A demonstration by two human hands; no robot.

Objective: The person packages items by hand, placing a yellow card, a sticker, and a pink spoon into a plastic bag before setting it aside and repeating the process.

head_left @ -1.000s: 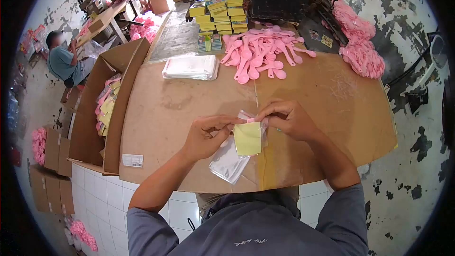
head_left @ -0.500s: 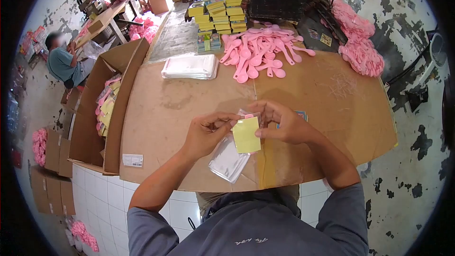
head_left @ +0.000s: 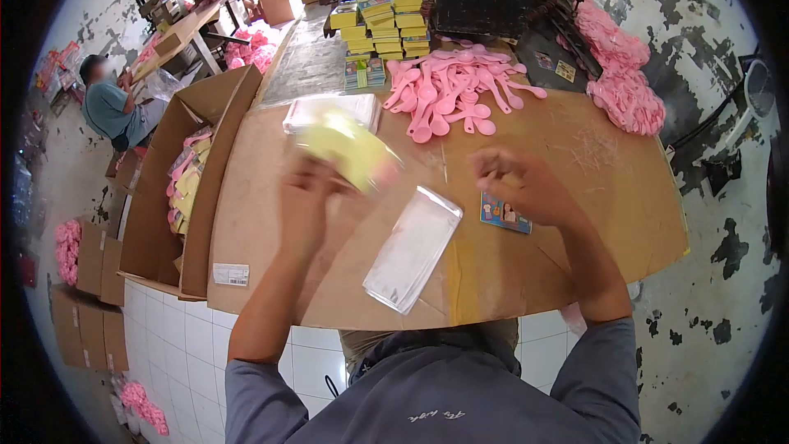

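Note:
My left hand (head_left: 311,185) holds a yellow card in a clear bag (head_left: 349,148), blurred by motion, above the left part of the cardboard-covered table (head_left: 263,230). Something pink shows at the bag's right end. My right hand (head_left: 508,174) hovers over a small stack of printed cards (head_left: 505,214), its fingers curled and blurred; whether they hold anything is unclear. Between the hands, nearer my body, lies a stack of clear bags (head_left: 412,251). Pink spoons (head_left: 448,90) are heaped beyond my hands.
A second bag stack (head_left: 296,115) lies at the back left, near piles of yellow cards (head_left: 374,20). An open carton (head_left: 222,127) with packed items stands left of the table. Pink bundles (head_left: 629,99) lie at the back right. A person (head_left: 111,107) sits at the far left.
My left hand has moved left and away from my body with the bagged yellow card. My right hand has let go of it and shifted right. The near bag stack is uncovered.

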